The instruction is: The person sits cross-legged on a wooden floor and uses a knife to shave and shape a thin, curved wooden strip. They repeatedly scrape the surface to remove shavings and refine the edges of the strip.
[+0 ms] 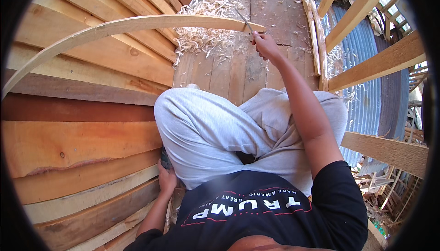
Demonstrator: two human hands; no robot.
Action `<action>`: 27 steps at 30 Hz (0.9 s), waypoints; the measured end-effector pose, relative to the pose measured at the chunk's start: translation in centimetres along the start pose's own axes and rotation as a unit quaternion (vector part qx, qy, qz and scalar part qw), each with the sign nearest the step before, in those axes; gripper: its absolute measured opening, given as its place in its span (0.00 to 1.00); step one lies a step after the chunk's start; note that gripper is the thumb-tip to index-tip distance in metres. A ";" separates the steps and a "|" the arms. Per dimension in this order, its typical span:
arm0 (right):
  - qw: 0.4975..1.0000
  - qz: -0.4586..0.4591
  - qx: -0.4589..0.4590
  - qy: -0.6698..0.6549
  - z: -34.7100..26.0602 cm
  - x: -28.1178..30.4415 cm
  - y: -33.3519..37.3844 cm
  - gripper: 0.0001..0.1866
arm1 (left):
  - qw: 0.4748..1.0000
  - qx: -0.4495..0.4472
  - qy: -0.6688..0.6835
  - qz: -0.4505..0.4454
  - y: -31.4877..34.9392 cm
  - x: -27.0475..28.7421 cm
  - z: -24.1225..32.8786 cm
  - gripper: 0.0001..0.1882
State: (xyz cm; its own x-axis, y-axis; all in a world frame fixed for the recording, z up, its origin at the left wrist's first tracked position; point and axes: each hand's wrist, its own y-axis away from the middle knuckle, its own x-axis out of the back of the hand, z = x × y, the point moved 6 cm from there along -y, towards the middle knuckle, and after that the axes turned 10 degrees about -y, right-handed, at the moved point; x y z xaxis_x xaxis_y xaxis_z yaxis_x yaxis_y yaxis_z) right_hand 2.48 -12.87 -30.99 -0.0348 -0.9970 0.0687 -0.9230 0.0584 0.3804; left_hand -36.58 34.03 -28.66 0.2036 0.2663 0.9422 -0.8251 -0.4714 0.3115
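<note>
My right hand [266,47] reaches out ahead, its fingers closed around a slim tool with a narrow dark blade [245,21], which looks like a knife. The blade crosses the pale tip of a long wooden strip [137,23], which appears bent by the wide lens and runs in from the left. Down at my left, beside my thigh, my left hand [167,180] is closed against a dark object [166,158]. My leg partly hides that object, so its kind cannot be made out.
Stacked wooden boards [82,145] fill the left side. Curled wood shavings [206,31] lie heaped on the plank floor [220,77] ahead. Wooden rails [380,65] line the right, with corrugated metal sheets [366,95] beyond. My crossed legs [206,122] take up the middle.
</note>
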 end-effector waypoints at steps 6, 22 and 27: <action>1.000 -0.006 -0.005 -0.013 0.2 -0.1 -0.2 0.28 | 0.985 0.076 0.153 -0.027 -1.6 3.8 2.8 0.33; 1.000 0.005 -0.012 0.001 -0.2 -0.2 -0.4 0.28 | 0.992 0.070 0.046 -0.095 -1.2 -2.3 -1.9 0.35; 1.000 -0.008 -0.013 -0.014 0.1 -0.1 -0.7 0.27 | 0.995 0.051 0.038 -0.072 -1.1 -2.0 -1.7 0.37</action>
State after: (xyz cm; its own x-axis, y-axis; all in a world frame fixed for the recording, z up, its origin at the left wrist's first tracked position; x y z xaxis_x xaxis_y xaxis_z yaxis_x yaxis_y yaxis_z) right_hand 3.11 -12.79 -31.34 -0.0306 -0.9989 0.0366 -0.9129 0.0429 0.4059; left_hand -36.99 35.40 -31.13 0.2719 0.3990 0.8757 -0.7319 -0.5051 0.4574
